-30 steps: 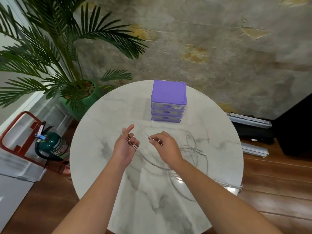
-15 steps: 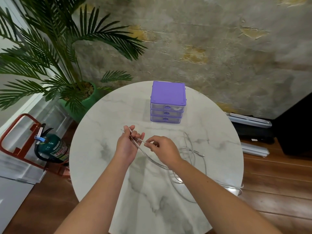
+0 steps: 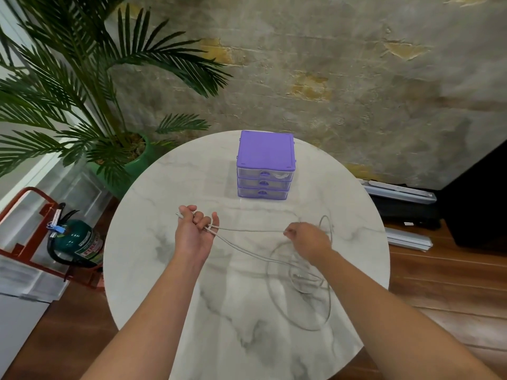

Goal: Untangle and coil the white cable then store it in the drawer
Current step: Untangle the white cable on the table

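Roughly mid-coil, by my read; notes as follows.

Left hand (image 3: pixel 195 233): fingers curled shut around a small bundle of cable (image 3: pixel 248 230), one plug end poking out past the knuckles on the far-left side.

Right hand (image 3: pixel 307 238): well apart from the left, fingers pinched closed on the same cable, back of the hand up.

Span between hands: one strand ran nearly straight, left to right, lifted off the bench (image 3: pixel 153 270).

Second strand: left the left hand and sagged down-right to the loose loops.

Loose loops: lay on the bench below and behind the right hand, partly under its forearm; whether knots remained there, I could not tell.

Key relation: slack lay wholly on the right side, long axis of the taut run crosswise to the body, so the right hand was nearer the feed and the left was the anchor.

Drawers (image 3: pixel 264 171): all three looked closed, beyond both hands, a little nearer the right.
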### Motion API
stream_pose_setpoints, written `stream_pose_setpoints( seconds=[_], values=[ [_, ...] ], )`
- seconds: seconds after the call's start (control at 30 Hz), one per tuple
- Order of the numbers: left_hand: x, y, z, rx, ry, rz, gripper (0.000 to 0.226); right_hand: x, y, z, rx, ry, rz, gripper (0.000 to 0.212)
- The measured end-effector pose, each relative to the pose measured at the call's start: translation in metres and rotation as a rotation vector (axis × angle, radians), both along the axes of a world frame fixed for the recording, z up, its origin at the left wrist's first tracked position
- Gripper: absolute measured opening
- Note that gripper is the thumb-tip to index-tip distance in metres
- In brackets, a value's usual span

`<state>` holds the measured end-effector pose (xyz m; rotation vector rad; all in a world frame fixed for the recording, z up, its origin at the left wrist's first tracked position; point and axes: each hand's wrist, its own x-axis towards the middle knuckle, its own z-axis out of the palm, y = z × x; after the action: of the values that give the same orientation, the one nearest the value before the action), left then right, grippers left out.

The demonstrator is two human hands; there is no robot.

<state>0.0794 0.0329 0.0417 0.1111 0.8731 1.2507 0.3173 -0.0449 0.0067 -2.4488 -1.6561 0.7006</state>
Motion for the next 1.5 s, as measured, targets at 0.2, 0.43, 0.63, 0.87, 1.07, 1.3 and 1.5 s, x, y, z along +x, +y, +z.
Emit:
stream_pose_setpoints(
  seconds=[0.2, 0.43, 0.63, 0.87, 1.07, 1.3, 1.5],
  values=[
    [0.004, 0.004, 0.001, 0.021, 0.111, -0.013, 0.025, 0.001, 0.029, 0.052, 0.331, 0.102, -0.188, 0.020],
    [0.005, 0.008, -0.001, -0.009, 0.068, 0.057, 0.022, -0.007, 0.032, 0.065, 0.667, 0.288, -0.110, 0.009],
    [0.003, 0.006, -0.001, -0.018, 0.018, 0.086, 0.024, 0.029, 0.006, 0.015, -0.025, 0.027, 0.065, 0.028],
    [0.006, 0.009, -0.003, -0.018, 0.111, 0.079, 0.025, 0.005, -0.005, 0.025, 0.065, 0.485, -0.137, 0.027],
    [0.002, 0.011, -0.008, -0.029, 0.060, 0.101, 0.028, -0.004, -0.018, 0.026, 0.088, 0.636, 0.040, 0.030],
    [-0.002, 0.011, -0.006, -0.057, -0.064, 0.158, 0.029, 0.003, -0.044, 0.012, -0.156, 0.553, 0.091, 0.031],
    [-0.016, 0.016, -0.007, -0.046, -0.004, 0.172, 0.031, 0.009, -0.054, 0.014, -0.010, 0.572, -0.133, 0.056]
  ],
)
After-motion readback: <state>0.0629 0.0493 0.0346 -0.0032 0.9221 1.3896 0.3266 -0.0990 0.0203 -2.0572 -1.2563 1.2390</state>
